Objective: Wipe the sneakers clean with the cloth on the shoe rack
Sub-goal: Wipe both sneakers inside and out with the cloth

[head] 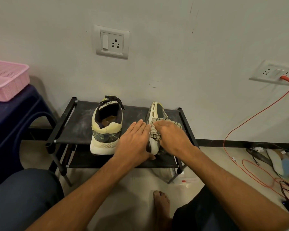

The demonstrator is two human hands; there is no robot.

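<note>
The black shoe rack (80, 124) is standing against the wall, its top shelf a dark fabric sheet dusted with pale powder, its frame made of round tubes.

Two sneakers are sitting on that top shelf, near each other but not touching. The left sneaker (106, 129) is standing upright on its sole, long axis running from the viewer to the wall, heel facing the viewer and toe pointing at the wall. It is showing a cream mesh upper, a dark patterned heel band and a thick textured cream sole.

The right sneaker (157, 109) is lying tipped on its side along the same axis, toe toward the wall, its ridged, cut-out cream sole facing left.

The left hand (133, 140) is lying flat against that sole, its fingers (138, 125) straight and together, holding nothing.

The right hand (172, 135) is pressing a bunched checked cloth (154, 132) onto the tipped sneaker, its fingers curling over the soft, crumpled fabric and gripping it.

A pink perforated plastic basket (8, 80) is resting on a dark blue stool (12, 117) at the left.
</note>
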